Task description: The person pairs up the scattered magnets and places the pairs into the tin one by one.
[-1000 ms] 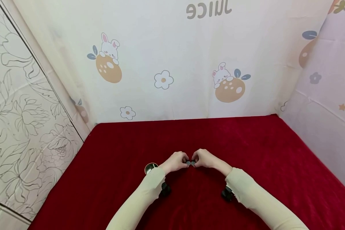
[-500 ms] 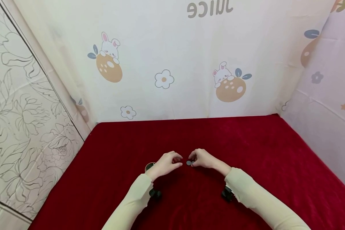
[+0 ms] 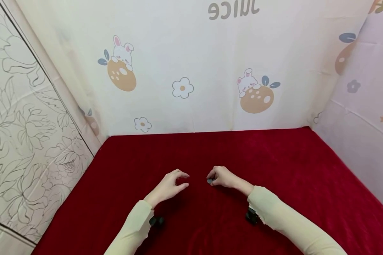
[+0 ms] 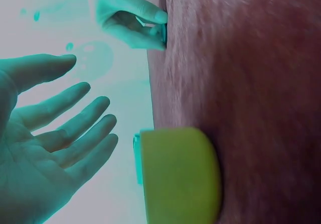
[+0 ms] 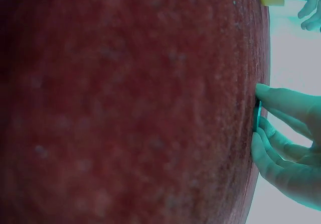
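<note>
My right hand (image 3: 224, 177) is low over the red cloth, thumb and fingers curled around the edges of a small, flat, grey coin-like disc (image 3: 209, 181). In the right wrist view the disc (image 5: 257, 116) appears edge-on between the fingertips, flat against the cloth. My left hand (image 3: 166, 185) hovers to the left, fingers spread and slightly bent, holding nothing. Beneath it, in the left wrist view, stands a round-sided yellow container (image 4: 180, 176) on the cloth. That container is hidden behind the left hand in the head view.
Red velvet cloth (image 3: 261, 152) covers the table. A pale printed curtain (image 3: 210, 106) stands along the back edge, with another on the right. A floral panel (image 3: 35, 124) rises at the left. Dark wrist cameras hang below both sleeves.
My left hand has let go of a disc and drawn back left, its fingers spreading, until it covers the container. My right hand has shifted slightly left, over the discs.
</note>
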`<state>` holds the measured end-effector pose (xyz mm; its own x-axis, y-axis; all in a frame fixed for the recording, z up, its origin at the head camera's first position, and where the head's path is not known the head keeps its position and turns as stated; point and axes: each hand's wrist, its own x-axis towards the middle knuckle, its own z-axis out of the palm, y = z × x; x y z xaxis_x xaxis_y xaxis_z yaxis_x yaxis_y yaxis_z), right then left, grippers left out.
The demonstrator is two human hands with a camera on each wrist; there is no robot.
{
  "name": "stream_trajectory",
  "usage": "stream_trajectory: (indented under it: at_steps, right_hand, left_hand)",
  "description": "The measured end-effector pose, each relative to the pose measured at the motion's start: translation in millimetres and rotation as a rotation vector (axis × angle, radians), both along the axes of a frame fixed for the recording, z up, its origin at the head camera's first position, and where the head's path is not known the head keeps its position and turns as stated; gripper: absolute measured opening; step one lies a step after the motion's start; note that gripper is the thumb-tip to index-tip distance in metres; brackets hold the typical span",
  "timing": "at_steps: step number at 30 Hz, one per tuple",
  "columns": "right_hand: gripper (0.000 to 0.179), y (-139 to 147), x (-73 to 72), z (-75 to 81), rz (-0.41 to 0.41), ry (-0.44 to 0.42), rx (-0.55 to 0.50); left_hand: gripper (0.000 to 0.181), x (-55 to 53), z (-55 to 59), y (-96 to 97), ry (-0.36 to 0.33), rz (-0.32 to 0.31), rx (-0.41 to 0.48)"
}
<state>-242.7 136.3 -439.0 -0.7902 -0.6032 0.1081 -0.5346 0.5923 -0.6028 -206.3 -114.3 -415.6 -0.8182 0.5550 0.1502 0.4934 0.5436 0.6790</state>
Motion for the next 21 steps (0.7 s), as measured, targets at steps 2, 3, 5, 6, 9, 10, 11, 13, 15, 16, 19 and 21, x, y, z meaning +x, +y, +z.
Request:
stream_trajectory:
  at_steps: [2, 3, 5, 6, 9, 10, 11, 13, 15, 16, 19, 21]
  right_hand:
    - [0.018, 0, -0.7, -0.6, 0.021, 0.025, 0.006]
    - [0.018, 0, -0.7, -0.6, 0.028, 0.032, 0.012]
    - [0.017, -1, -0.6, -0.4, 0.034, 0.025, 0.017]
    - [0.017, -1, -0.4, -0.3, 0.033, 0.017, 0.018]
    - [0.016, -2, 0.2, 0.0, 0.026, -0.007, 0.024]
    - [0.016, -2, 0.2, -0.2, 0.026, -0.009, 0.027]
    - [0.017, -2, 0.1, -0.3, 0.029, -0.005, 0.033]
    - [0.017, -3, 0.2, 0.2, 0.03, 0.0, 0.047]
    - [0.018, -4, 0.1, 0.8, 0.032, 0.01, 0.059]
    - [0.018, -4, 0.2, 1.3, 0.032, 0.011, 0.061]
    - [0.019, -6, 0.5, 3.2, 0.026, 0.004, 0.063]
    - [0.018, -6, 0.8, 4.2, 0.028, 0.004, 0.056]
  left_hand:
    - [0.03, 1.1, -1.1, -5.2, 0.013, 0.008, 0.0]
    - [0.03, 1.9, -1.2, -7.7, 0.017, 0.015, 0.001]
    - [0.03, 3.7, -1.1, -12.2, 0.018, 0.03, 0.01]
    - [0.03, 4.7, -1.3, -14.6, 0.016, 0.038, 0.017]
    - [0.03, 7.7, -1.6, -20.9, 0.016, 0.069, 0.033]
    - [0.03, 8.6, -2.0, -22.8, 0.016, 0.08, 0.036]
    - [0.03, 9.3, -2.8, -24.9, 0.02, 0.091, 0.033]
    - [0.029, 10.9, -4.5, -28.9, 0.026, 0.117, 0.027]
    - [0.028, 12.5, -6.0, -32.7, 0.033, 0.141, 0.024]
    - [0.028, 13.2, -6.9, -34.8, 0.039, 0.151, 0.021]
    - [0.027, 15.3, -8.4, -40.3, 0.055, 0.175, 0.016]
    - [0.026, 16.4, -9.1, -43.7, 0.06, 0.19, 0.014]
